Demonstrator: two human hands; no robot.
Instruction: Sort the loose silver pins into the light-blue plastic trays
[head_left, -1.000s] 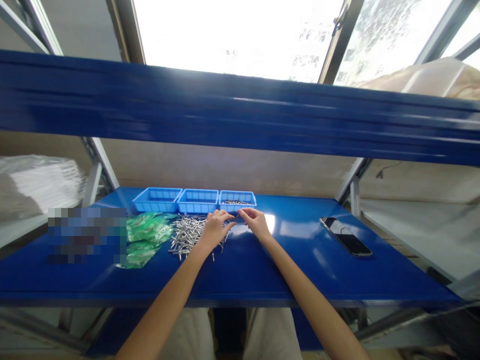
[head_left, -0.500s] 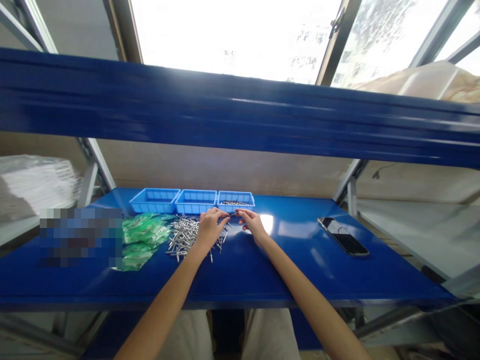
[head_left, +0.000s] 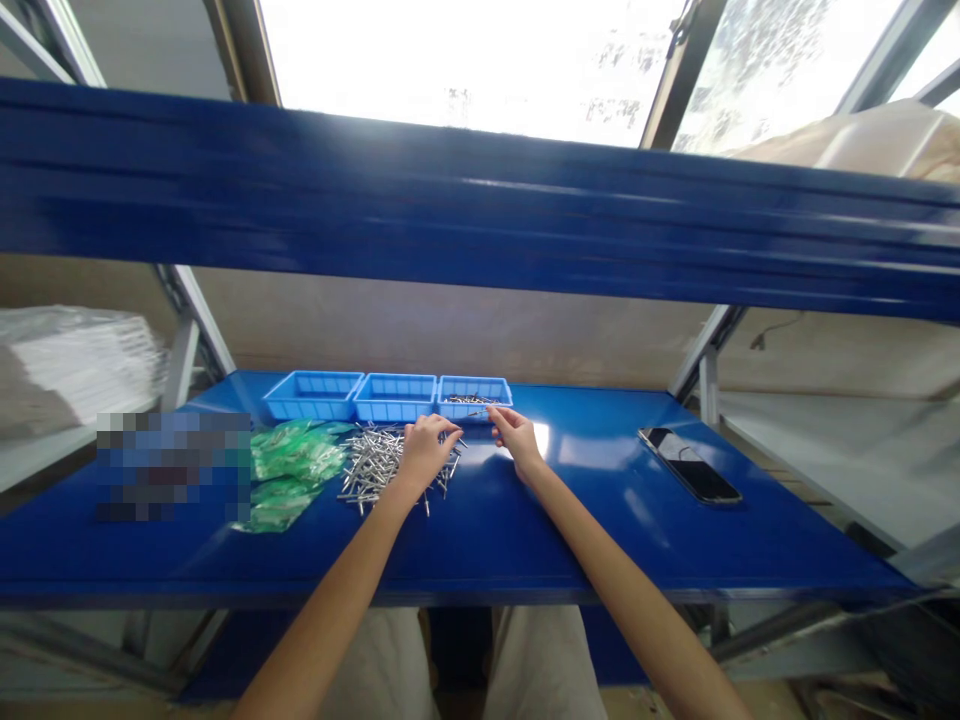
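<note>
My right hand (head_left: 515, 438) pinches one end of a thin metal piece (head_left: 475, 413), which points left in front of the right-hand blue bin (head_left: 474, 385). My left hand (head_left: 425, 450) is over the right part of a pile of metal rivet-like pieces (head_left: 369, 462), with thumb and forefinger closed together; whatever is between them is too small to make out. Small metal pieces lie in the right-hand bin. The middle bin (head_left: 395, 398) and the left bin (head_left: 313, 396) show no pieces inside.
Green plastic bags (head_left: 289, 475) lie left of the pile on the blue table (head_left: 495, 550). A phone (head_left: 690, 466) rests at the right. A blue shelf beam (head_left: 480, 220) crosses above the table. White stacked material (head_left: 90, 360) stands at the far left.
My right hand has moved slightly right, away from my left hand, with the thin piece in its fingertips. My left fingers no longer meet the right ones. The camera view has shifted a little.
</note>
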